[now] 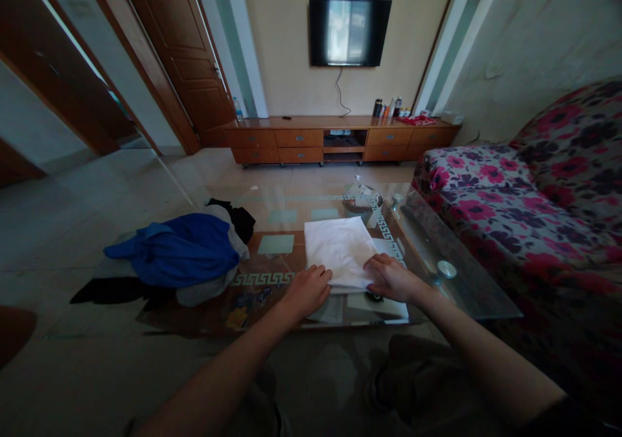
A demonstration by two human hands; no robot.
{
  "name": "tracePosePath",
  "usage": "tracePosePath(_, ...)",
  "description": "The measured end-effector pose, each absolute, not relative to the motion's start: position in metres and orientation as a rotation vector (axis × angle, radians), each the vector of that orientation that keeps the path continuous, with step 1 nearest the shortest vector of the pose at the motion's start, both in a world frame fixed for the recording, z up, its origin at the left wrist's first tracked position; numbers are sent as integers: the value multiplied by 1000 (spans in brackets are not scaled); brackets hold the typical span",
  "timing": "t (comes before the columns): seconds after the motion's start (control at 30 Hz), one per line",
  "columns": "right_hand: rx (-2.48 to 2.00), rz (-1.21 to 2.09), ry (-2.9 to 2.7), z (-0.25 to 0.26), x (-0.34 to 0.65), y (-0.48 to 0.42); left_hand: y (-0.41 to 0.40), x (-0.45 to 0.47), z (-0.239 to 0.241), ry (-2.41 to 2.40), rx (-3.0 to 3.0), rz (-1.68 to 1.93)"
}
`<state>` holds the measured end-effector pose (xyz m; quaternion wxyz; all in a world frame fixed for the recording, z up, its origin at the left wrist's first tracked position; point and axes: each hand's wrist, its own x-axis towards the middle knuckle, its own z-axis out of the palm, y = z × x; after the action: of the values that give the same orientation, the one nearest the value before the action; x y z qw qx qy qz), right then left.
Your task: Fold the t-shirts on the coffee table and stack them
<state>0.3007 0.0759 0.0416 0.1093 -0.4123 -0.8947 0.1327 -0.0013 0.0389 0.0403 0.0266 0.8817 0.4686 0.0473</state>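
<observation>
A white folded garment lies in a neat rectangle on the glass coffee table; the folding hides its exact kind. My left hand grips its near left corner with curled fingers. At the near right corner, my right hand holds the same edge, thumb toward the middle. To the left sits a loose pile of clothes, with a blue garment on top and grey and black pieces under and around it.
Crumpled white paper lies toward the table's far side. A flowered sofa stands close on the right. Beyond the table, a low wooden TV cabinet carries bottles below a wall-mounted television.
</observation>
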Motion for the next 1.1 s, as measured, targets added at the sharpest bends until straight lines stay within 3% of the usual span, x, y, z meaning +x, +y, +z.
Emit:
tracePosePath(0.23, -1225, 67, -2644, 53, 278, 61, 39, 6, 35, 1549, 2661, 199)
tracePosePath(0.53, -1195, -247, -2729, 19, 221, 57, 41, 18, 27, 1606, 2678, 139)
tracePosePath(0.87, -1124, -387, -2831, 8, 211, 62, 42, 18, 12, 1546, 2877, 83)
tracePosePath(1.1, -1156, -357, -2838, 1, 263, 70, 38, 12, 4, 1536, 2948, 112)
